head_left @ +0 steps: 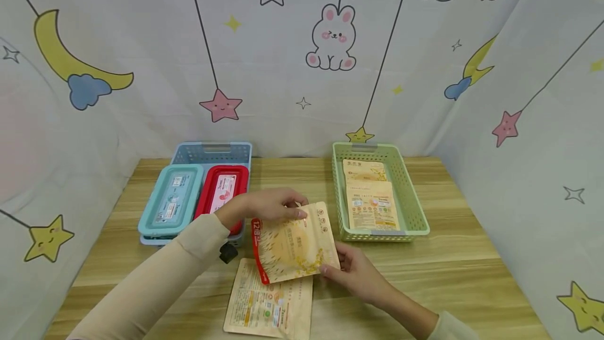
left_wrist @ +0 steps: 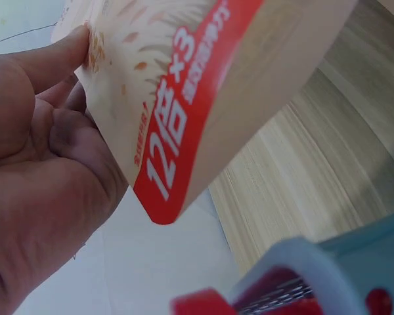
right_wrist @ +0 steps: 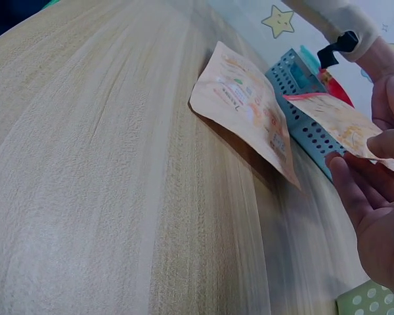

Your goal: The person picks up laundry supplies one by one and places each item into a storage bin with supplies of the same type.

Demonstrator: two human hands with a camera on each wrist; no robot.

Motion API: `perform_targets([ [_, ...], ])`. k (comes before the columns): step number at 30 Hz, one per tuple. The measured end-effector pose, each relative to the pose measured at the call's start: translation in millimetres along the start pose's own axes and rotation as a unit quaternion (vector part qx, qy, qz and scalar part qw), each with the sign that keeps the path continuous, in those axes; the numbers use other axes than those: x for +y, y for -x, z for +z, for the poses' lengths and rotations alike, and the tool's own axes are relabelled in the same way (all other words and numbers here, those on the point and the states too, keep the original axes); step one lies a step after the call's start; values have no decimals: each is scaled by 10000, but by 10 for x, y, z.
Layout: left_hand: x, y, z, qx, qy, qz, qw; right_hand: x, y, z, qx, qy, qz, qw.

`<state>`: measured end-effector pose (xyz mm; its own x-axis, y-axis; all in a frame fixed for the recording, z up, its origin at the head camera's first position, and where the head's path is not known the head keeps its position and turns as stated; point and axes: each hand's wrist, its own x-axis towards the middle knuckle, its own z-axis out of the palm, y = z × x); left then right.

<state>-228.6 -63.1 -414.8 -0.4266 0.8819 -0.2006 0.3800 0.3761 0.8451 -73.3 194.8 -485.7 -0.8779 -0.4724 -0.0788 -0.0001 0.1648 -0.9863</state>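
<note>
A beige pouch (head_left: 294, 243) with a red band along its left side is held up tilted between both hands. My left hand (head_left: 278, 204) pinches its upper edge, thumb on the printed face in the left wrist view. At the lower right corner, my right hand (head_left: 360, 276) grips it between thumb and fingers. Another beige pouch (head_left: 269, 303) lies on the table below, partly covered by the held one; its small-print side faces up. In the right wrist view this lying pouch (right_wrist: 243, 105) is seen apart from the held pouch (right_wrist: 338, 125).
At the left, a blue basket (head_left: 214, 153) holds a teal-lidded box (head_left: 172, 201) and a red-lidded box (head_left: 226, 188). A green basket (head_left: 412, 209) at the right contains beige pouches (head_left: 373, 203). Patterned white cloth (head_left: 283, 56) hangs behind the wooden table (head_left: 453, 277).
</note>
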Motion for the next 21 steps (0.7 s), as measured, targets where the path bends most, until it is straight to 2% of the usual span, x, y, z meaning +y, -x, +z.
perform_targets([
  [11, -9, 22, -38, 211, 559, -102, 9982, -62, -9, -17, 84, -229, -249, 9994],
  [16, -11, 15, -52, 447, 710, -202, 9963, -61, -15, -32, 293, -109, -333, 9990],
  [21, 5, 11, -65, 738, 855, -143, 9935, -59, -27, -34, 348, -337, -467, 9977],
])
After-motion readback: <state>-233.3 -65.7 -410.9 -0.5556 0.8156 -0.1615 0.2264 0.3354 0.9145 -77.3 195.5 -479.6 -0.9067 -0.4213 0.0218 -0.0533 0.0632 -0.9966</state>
